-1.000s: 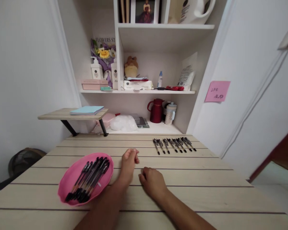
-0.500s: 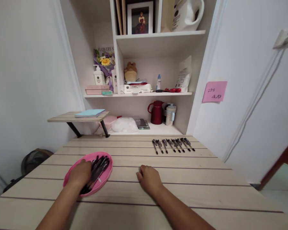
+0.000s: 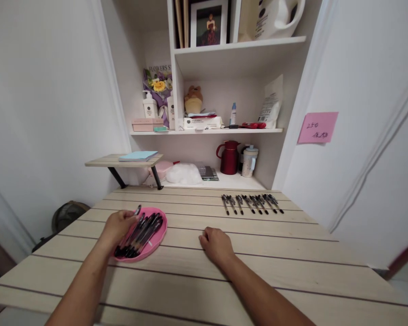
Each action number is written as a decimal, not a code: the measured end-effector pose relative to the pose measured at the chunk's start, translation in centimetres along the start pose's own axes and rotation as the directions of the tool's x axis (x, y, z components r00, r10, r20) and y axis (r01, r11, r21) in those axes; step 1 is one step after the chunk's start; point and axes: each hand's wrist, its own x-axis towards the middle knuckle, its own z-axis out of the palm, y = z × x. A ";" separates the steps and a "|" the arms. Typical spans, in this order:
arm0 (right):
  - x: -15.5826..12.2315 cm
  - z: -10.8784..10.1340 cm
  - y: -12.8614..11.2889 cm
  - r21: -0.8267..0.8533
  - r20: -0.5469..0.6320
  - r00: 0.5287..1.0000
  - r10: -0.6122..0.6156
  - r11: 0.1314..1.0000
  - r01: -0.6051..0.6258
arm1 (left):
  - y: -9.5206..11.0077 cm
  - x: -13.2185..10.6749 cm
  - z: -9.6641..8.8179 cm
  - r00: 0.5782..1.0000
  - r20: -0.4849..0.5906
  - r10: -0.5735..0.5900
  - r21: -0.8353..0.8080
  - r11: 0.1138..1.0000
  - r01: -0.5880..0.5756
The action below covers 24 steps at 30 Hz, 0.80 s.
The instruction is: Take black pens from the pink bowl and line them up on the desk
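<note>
Presently, left fingers (image 3: pixel 129 219) grasping pen (image 3: pixel 138 210) above pink tray (image 3: pixel 157 238), right fingers (image 3: pixel 206 236) clenched on table (image 3: pixel 292 253).

Black pens (image 3: pixel 142 230) heaped in pink dish (image 3: pixel 155 245)

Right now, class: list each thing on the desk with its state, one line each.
left hand, gripping a pen over the pink tray
pen, raised, held aslant
pink tray, holds a heap of pens
row of pens, lying side by side, untouched
right hand, curled, resting on the desk, empty
</note>
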 end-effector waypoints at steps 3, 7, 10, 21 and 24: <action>0.4 0.1 0.2 0.357 -0.060 0.998 0.009 0.934 0.013 | 3.2 -3.0 3.7 0.965 0.255 0.056 -0.553 0.828 0.098; 0.4 0.1 -0.1 0.926 -0.053 0.998 -0.016 0.374 0.055 | 6.0 -7.3 12.1 0.823 0.555 0.120 -0.651 0.678 0.341; 0.4 -0.1 0.2 0.995 0.078 0.994 0.071 0.052 -0.082 | 6.3 -8.9 17.6 0.770 0.627 0.117 -0.659 0.607 0.444; 1.5 -0.2 1.8 0.980 0.193 0.943 0.272 -0.098 -0.172 | 5.3 -8.2 20.6 0.566 0.816 0.120 -0.551 0.460 0.696; 1.6 -0.2 1.7 0.980 0.190 0.950 0.250 -0.113 -0.166 | 5.2 -8.0 20.2 0.524 0.840 0.140 -0.527 0.440 0.727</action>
